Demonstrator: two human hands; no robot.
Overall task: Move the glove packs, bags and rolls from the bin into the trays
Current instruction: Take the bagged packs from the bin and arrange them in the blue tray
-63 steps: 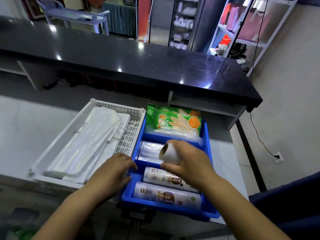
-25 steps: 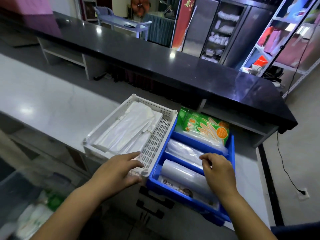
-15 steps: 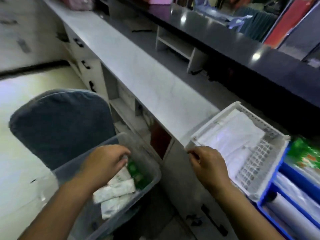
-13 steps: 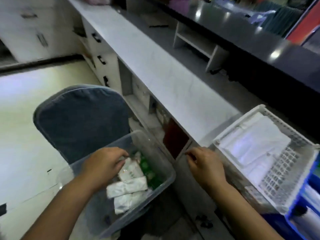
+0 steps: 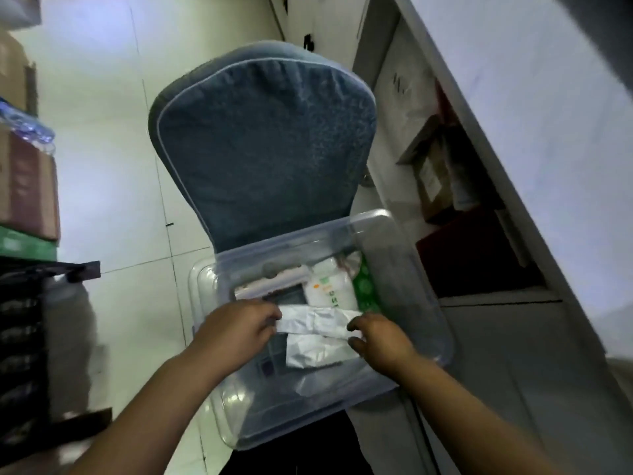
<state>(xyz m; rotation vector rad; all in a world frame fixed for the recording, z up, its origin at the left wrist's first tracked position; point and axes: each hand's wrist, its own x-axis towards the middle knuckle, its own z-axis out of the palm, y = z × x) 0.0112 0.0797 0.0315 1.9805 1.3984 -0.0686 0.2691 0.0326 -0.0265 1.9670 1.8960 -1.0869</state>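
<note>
A clear plastic bin (image 5: 424, 293) rests on a blue chair. Inside lie white bag packs, a white pack with orange and green print (image 5: 327, 289) and a green glove pack (image 5: 364, 286) at the right. My left hand (image 5: 239, 327) grips the left end of a long white pack (image 5: 315, 322) lying across the bin. My right hand (image 5: 378, 337) touches its right end with fingers curled. Another crumpled white pack (image 5: 315, 353) lies just below it. The trays are out of view.
The blue chair back (image 5: 263, 142) stands beyond the bin. A white counter (image 5: 548, 114) with open shelves holding boxes (image 5: 442, 176) runs along the right. Stacked cartons (image 5: 24, 186) and a dark rack (image 5: 24, 354) stand at the left on the tiled floor.
The view has swung down and left from the trays to the bin. My right hand left the counter edge and came into the bin; both hands now meet on the long white pack.
</note>
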